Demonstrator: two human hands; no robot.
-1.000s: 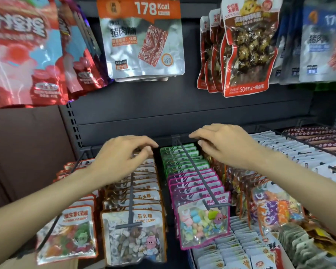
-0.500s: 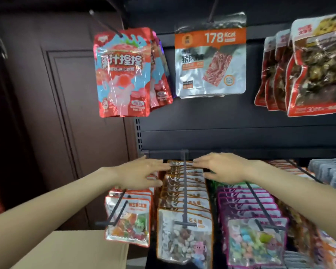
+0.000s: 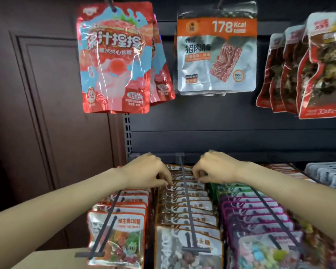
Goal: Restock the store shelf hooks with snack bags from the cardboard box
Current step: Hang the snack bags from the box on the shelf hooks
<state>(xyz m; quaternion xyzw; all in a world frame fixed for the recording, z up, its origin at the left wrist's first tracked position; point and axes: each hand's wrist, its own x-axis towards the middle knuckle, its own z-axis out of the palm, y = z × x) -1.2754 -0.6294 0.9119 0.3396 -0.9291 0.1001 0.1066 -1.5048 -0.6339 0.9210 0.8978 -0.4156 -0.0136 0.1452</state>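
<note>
Reaching deep toward the back of the lower row, the left hand [image 3: 147, 171] and the right hand [image 3: 215, 167] sat on either side of the middle hook [image 3: 184, 193], both over the rearmost stone candy bags [image 3: 186, 208] hanging on it. The left hand's fingers were curled down, their tips pinching the top edge of 1 of those bags. The right hand's fingers were curled too, tips at the header of a bag just across the hook rod; whether they actually pinched it or only touched it could not be told.

The step in hand looked like seating or straightening the stone candy bags at the back of that hook, rather than fetching new stock. The row on the hook ran from the hands to the hook's front tip, so it appeared close to full.

Just left hung the vitamin C gummy bags [image 3: 120, 235] on their own hook, and just right the purple-edged candy bags [image 3: 260, 230]. Above, on the upper row, hung a red fruit-juice gummy bag [image 3: 114, 61], a silver pork jerky bag [image 3: 215, 55] and dark red-rimmed snack bags [image 3: 318, 65].

A corner of the cardboard box [image 3: 52, 259] showed at the lower left, below the left forearm. The next move would likely call for letting go of the headers, drawing both hands back clear of the rod, and going down to that box for more bags.
</note>
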